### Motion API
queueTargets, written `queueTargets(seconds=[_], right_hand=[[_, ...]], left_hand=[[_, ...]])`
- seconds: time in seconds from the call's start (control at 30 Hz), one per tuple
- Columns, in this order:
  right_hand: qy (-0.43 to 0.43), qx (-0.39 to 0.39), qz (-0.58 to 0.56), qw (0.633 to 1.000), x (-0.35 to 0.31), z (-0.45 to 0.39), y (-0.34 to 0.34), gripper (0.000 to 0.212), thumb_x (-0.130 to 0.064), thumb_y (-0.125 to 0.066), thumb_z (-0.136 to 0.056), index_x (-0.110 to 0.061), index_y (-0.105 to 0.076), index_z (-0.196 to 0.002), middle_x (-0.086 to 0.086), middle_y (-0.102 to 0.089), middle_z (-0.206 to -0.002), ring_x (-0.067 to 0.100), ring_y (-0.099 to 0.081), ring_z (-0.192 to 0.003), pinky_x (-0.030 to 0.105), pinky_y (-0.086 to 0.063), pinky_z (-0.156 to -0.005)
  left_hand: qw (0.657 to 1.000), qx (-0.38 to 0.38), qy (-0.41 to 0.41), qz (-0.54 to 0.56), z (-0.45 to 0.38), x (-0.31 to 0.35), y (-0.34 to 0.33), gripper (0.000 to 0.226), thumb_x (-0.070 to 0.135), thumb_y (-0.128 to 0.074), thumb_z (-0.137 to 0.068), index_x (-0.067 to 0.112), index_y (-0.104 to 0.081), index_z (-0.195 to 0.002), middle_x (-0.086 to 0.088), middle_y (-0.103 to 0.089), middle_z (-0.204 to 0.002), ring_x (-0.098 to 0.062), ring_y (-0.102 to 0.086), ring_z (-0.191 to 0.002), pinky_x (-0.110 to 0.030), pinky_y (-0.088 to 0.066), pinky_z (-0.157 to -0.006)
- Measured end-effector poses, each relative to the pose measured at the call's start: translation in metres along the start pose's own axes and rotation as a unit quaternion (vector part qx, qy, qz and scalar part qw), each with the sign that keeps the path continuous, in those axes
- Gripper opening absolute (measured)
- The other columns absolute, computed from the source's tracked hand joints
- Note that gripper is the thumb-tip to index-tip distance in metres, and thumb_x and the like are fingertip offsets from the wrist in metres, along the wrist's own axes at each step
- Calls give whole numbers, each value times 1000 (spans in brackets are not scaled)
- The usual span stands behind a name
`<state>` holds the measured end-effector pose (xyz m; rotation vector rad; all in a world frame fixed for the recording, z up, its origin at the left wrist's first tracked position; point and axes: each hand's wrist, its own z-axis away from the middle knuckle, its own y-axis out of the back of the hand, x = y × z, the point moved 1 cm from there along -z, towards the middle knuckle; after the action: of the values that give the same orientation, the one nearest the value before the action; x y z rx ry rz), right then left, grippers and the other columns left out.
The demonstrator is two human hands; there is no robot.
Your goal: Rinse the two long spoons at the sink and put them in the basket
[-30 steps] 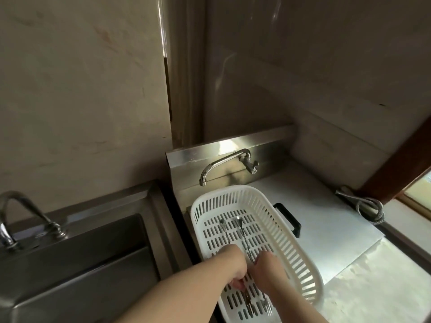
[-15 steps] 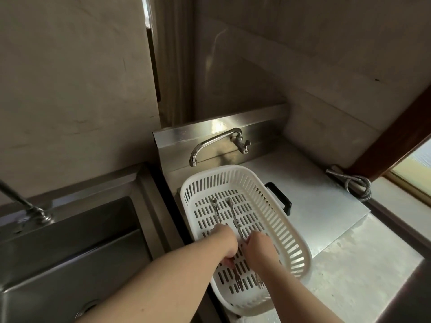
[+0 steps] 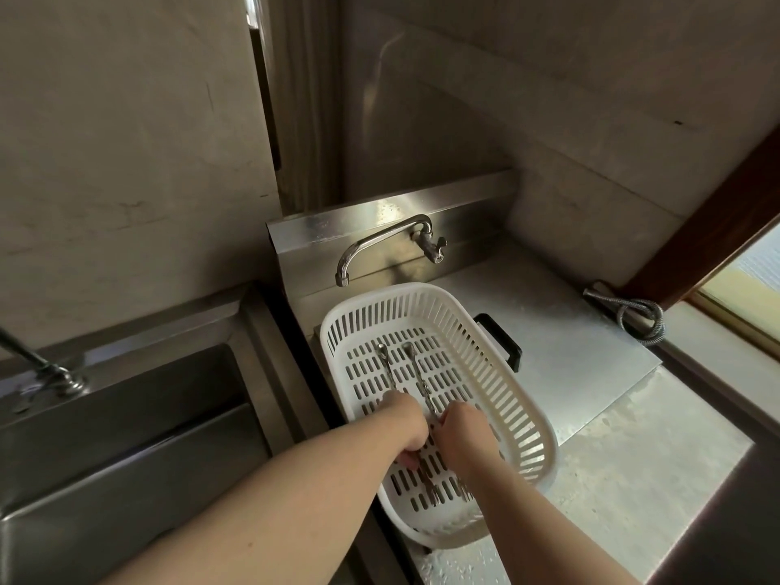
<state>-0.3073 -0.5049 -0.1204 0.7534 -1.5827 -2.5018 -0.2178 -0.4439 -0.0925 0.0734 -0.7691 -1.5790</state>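
Note:
A white slotted plastic basket [image 3: 485,344] stands on the steel counter, below a wall tap. Two long metal spoons lie lengthwise on its floor, small bowls pointing away from me: the left spoon [image 3: 385,361] and the right spoon [image 3: 415,371]. My left hand [image 3: 403,428] is curled over the handle of the left spoon. Beside it, my right hand [image 3: 460,437] is closed around the handle of the right spoon. Both hands are inside the basket, and they hide the near parts of the handles. Other cutlery [image 3: 430,489] lies near the basket's front end.
A deep steel sink [image 3: 126,449] with its own tap [image 3: 46,369] is at the left. A curved tap [image 3: 380,242] hangs over the basket's far end. A black handle [image 3: 502,344] sticks out right of the basket. A coiled metal hose [image 3: 637,318] lies near the window frame.
The view has shifted a little, so the basket sits lower-left in frame than before. Both hands stay at the spoon handles inside the basket; the spoons lie in the same place.

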Motion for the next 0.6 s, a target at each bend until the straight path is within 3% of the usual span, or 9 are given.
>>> queueTargets(seconds=[0.17, 0.27, 0.37, 0.5, 0.6], right_hand=[[0, 2, 15, 1000, -4, 6, 6, 8, -11, -50, -90, -16, -55, -86, -2, -58, -83, 9, -51, -63, 21, -37, -47], [6, 6, 5, 1000, -9, 14, 14, 8, -13, -49, -90, -16, -56, -89, -2, -59, -88, 11, -56, -70, 25, -52, -61], [36, 38, -1, 999, -25, 28, 26, 11, -18, -52, -90, -17, -57, -99, -1, -60, -99, 12, -59, -78, 30, -56, -73], [146, 118, 21, 982, -79, 62, 45, 29, -35, -54, -90, -15, -57, -111, 7, -57, -115, 27, -58, -100, 39, -52, -84], [239, 152, 6, 959, -145, 103, 63, 35, -41, -51, -91, -15, -57, -114, 9, -56, -117, 32, -55, -106, 43, -50, -87]], left_hand=[[994, 85, -32, 57, 8, 7, 12, 62, 17, -56, -90, 14, -26, -144, -13, -61, -118, -25, -65, -79, -31, -51, -49], [981, 142, -121, 47, 25, 7, 31, 42, 24, -54, -90, 18, -38, -128, -7, -61, -108, -25, -63, -86, -33, -51, -61], [957, 189, -221, -3, 51, -13, 66, 22, 30, -48, -90, 19, -46, -110, -3, -61, -97, -21, -59, -77, -31, -44, -57], [916, 274, -291, -23, 99, -68, 128, 22, 39, -48, -90, 24, -49, -105, 0, -62, -98, -20, -58, -85, -32, -47, -69], [870, 382, -305, -61, 157, -122, 180, 30, 42, -50, -89, 21, -52, -110, -1, -63, -101, -25, -59, -93, -36, -48, -78]])
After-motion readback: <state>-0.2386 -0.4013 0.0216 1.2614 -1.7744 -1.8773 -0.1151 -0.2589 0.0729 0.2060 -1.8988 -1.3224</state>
